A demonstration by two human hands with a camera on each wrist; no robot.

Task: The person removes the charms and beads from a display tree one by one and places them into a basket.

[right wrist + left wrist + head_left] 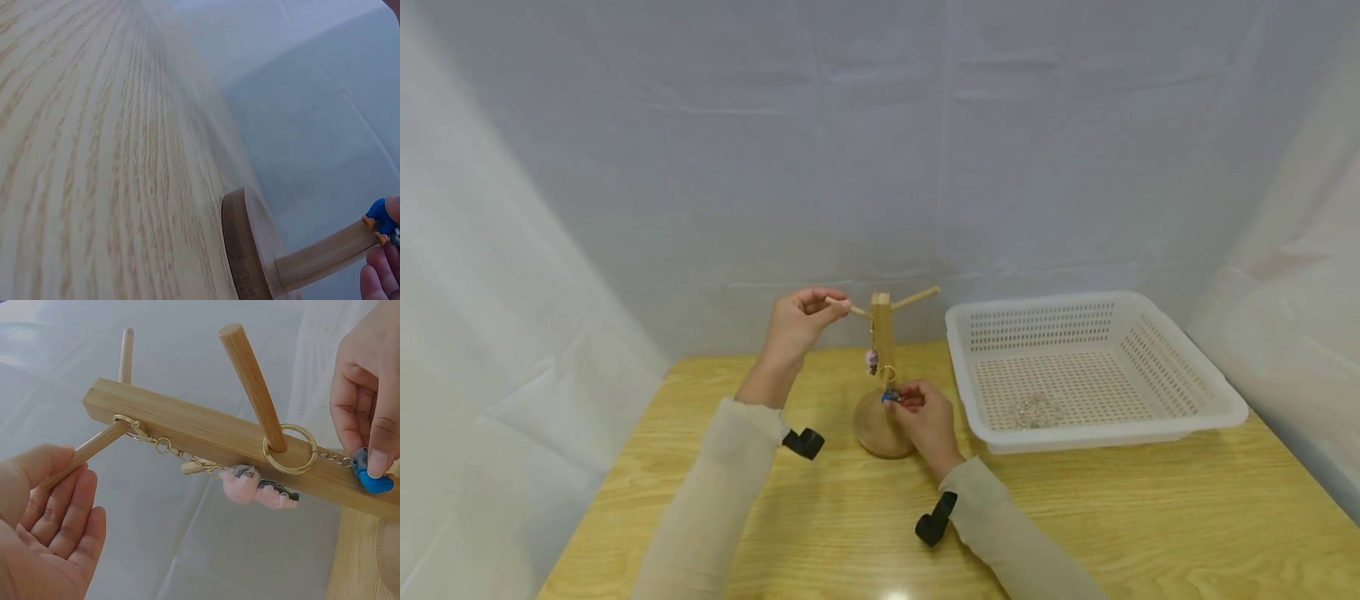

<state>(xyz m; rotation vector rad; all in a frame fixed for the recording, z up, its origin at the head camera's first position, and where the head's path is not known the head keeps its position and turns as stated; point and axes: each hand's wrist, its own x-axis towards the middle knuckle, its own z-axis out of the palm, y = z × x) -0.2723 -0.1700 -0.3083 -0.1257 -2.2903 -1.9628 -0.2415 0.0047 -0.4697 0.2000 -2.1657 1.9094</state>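
A wooden stand (883,342) with a round base and several pegs stands on the table. Its upper left peg (100,442) is pinched between the thumb and fingers of my left hand (792,329). From that peg a keychain with a pink and dark figure (242,484) hangs by a gold clasp and chain. A second keychain's gold ring circles a lower peg (253,387). My right hand (928,419) pinches its blue figure (372,475) in front of the post. Orange feet on this figure show in the right wrist view.
To the right sits a white perforated plastic basket (1097,437) with a small heap of clear and pinkish trinkets (1036,412) near its front wall. White sheeting (880,167) rises behind the wooden table (842,533) and at both sides.
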